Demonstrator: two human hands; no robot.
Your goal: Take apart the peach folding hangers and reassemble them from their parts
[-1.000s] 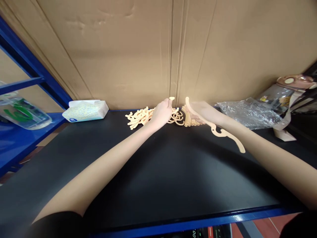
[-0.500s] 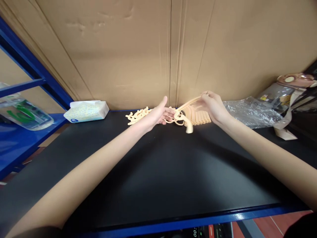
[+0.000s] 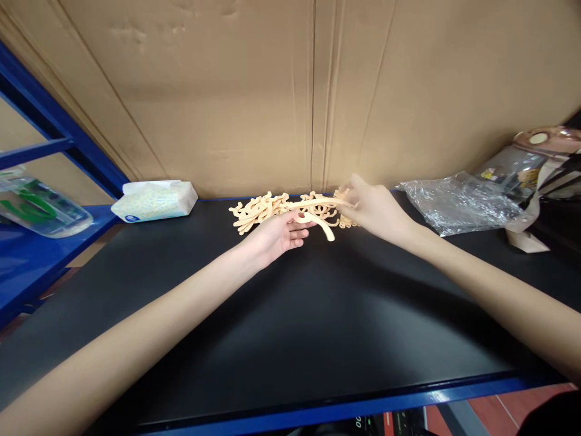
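Observation:
A cream-coloured bendy strip with a curled part is pinched between the thumb and fingers of my left hand. One length of it hangs free to the lower right; another runs across to my right hand. My right hand is smeared by motion, its fingers closed around that far end. Behind my left hand lies a tangled heap of similar cream strips. More of these strips, in a neat row, are partly hidden by my right hand.
A tissue pack lies at the back left of the black tabletop. At the right are a crumpled clear plastic bag and a bottle with a strap. Cardboard rises behind. A blue shelf frame borders the left side.
My left hand has gone from spread fingers to a pinch on the strip. My right hand has moved left and slightly lower, bringing the strip's end closer to my left hand.

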